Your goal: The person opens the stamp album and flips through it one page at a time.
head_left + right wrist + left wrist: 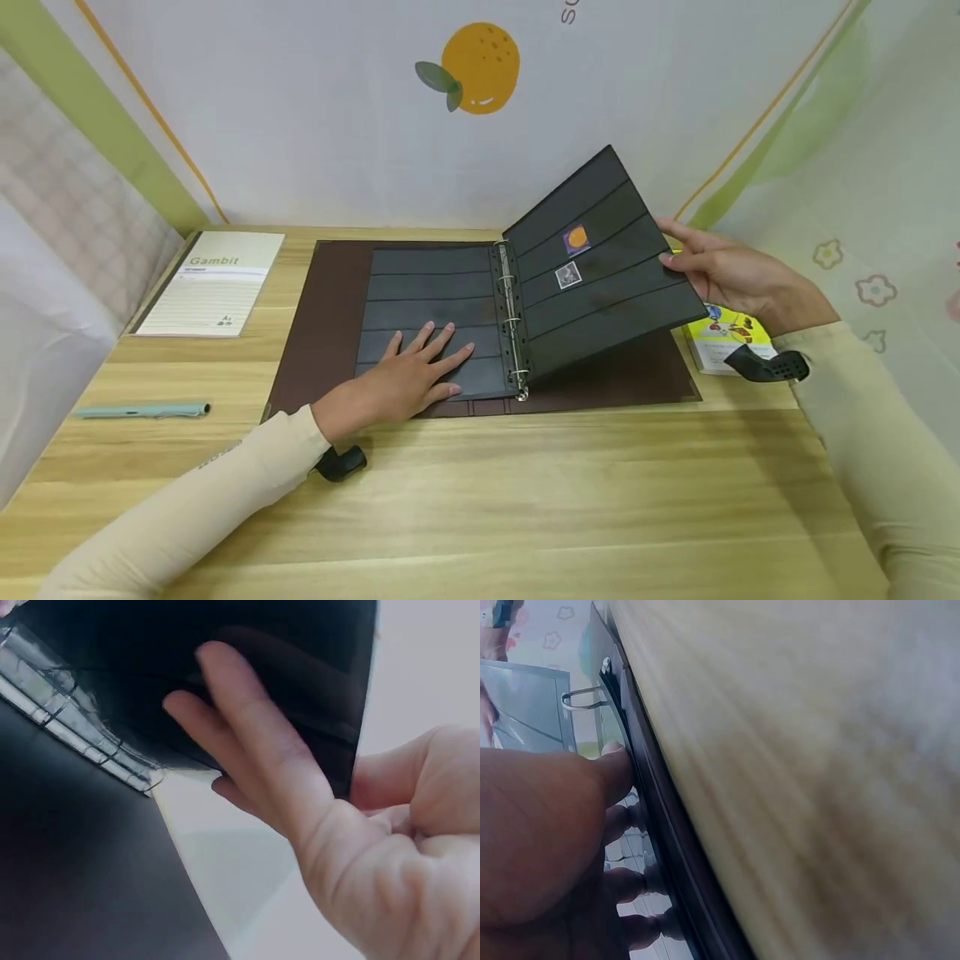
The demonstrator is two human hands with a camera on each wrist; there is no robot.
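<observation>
From the head view, your left hand [405, 375] lies flat, fingers spread, on the left page [427, 300] of the open stamp binder [322, 333] on the surface [525, 500]; your right hand [731, 275] pinches the outer edge of the raised black page [600, 267], tilted above the rings. Left wrist view: your fingers [622, 885] press straight on the glossy page. Right wrist view: your fingers [247, 742] lie behind the dark page [300, 667], thumb in front.

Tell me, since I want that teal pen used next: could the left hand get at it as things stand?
Probably yes: the left hand lies flat on the binder page, holding nothing, and bare table separates it from the teal pen.
</observation>
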